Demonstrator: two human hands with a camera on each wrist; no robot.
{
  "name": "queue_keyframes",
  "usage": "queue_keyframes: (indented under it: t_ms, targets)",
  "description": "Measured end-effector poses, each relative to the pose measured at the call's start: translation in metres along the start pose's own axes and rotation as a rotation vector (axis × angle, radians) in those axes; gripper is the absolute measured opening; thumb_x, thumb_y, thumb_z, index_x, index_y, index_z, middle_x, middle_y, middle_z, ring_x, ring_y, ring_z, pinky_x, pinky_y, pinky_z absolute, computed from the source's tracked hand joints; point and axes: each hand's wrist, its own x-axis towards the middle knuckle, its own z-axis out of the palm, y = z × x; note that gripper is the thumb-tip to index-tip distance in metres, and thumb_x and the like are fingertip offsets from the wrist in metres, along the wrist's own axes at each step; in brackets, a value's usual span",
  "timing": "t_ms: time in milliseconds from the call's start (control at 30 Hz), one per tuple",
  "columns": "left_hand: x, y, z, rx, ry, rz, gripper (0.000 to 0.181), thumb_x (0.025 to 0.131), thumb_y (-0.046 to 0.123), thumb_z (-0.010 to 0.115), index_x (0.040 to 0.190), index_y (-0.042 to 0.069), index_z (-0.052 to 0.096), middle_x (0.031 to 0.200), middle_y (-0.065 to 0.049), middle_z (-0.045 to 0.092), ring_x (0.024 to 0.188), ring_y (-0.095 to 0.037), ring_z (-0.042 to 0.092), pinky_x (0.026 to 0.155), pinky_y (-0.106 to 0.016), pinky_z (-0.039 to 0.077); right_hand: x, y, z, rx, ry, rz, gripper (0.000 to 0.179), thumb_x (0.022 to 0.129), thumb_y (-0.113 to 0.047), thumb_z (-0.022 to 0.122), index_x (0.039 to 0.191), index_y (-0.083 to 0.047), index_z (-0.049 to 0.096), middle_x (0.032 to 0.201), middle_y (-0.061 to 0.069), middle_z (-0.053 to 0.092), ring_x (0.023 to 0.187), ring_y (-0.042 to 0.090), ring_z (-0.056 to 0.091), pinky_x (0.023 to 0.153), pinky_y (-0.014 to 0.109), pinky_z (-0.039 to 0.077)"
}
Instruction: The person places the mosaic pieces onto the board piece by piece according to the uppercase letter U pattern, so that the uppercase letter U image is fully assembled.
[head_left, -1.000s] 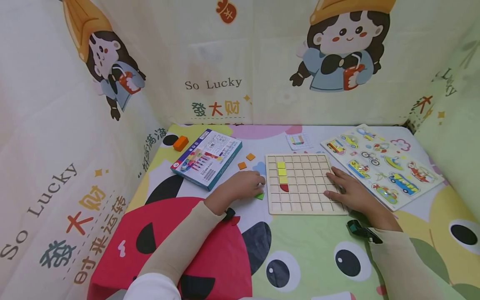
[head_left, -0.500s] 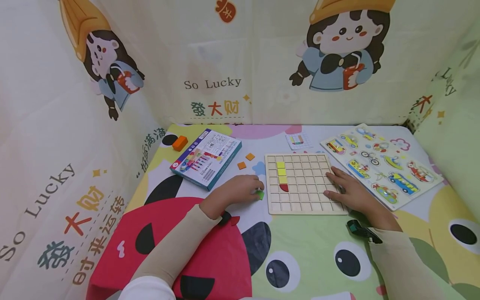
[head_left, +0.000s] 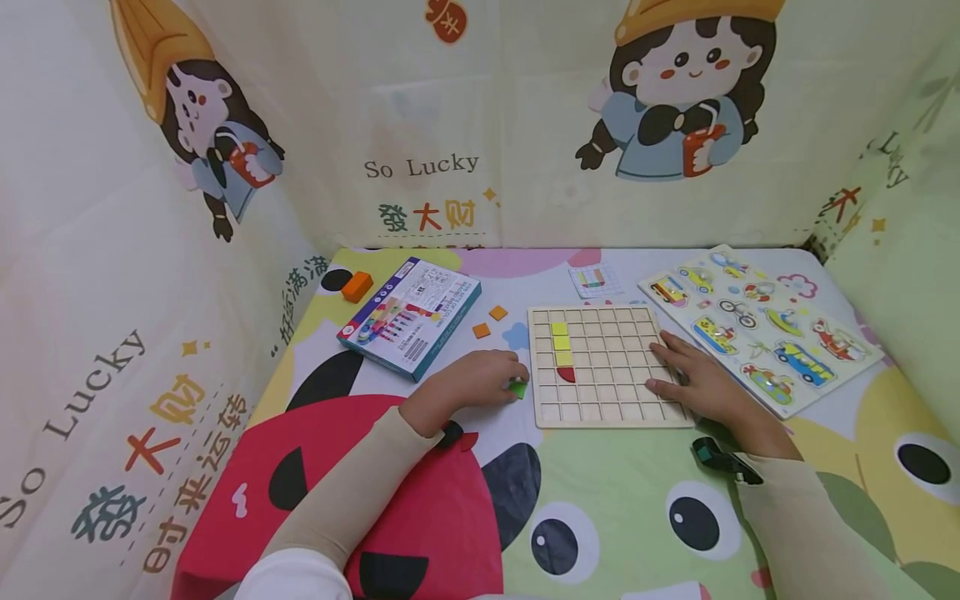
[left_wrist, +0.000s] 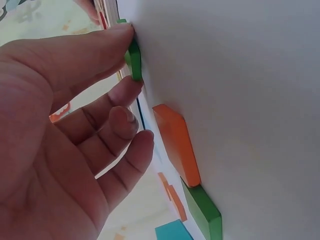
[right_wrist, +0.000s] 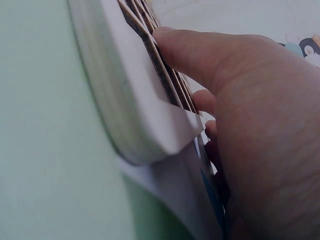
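My left hand, just left of the wooden grid board, pinches a small green piece between thumb and a fingertip, low over the table in the left wrist view. The other fingers are spread, loosely bent. Three yellow squares line up in one column of the board, with a red rounded piece below them. My right hand rests on the board's right side with its fingers extended; its thumb lies over the edge in the right wrist view.
Beyond the left hand lie two small orange pieces and a flat game box. An orange block stands at the far left. Behind the board is a pattern card; a vehicle puzzle board lies right of it.
My left hand has drawn slightly left, away from the board's edge, and the green piece now shows at its fingertips. My right hand stays in place on the board.
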Motion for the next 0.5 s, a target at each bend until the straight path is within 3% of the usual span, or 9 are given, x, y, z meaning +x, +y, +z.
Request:
queue_keyframes:
  t_ms: [500]
  targets:
    - [0.0009,0.0012,-0.0020,-0.002,-0.004,-0.030,0.034,0.088,0.031,0.073,0.120,0.020,0.069,0.100,0.007,0.060,0.087,-0.007,0.052,0.074,-0.022,0.047,-0.0001,-0.0008,-0.0005,0.004,0.005,-0.007,0.080,0.092,-0.048,0.061,0.150,-0.002,0.032,0.159,0.020,0.013,0.141,0.047,0.012,0.104,0.067,0.016]
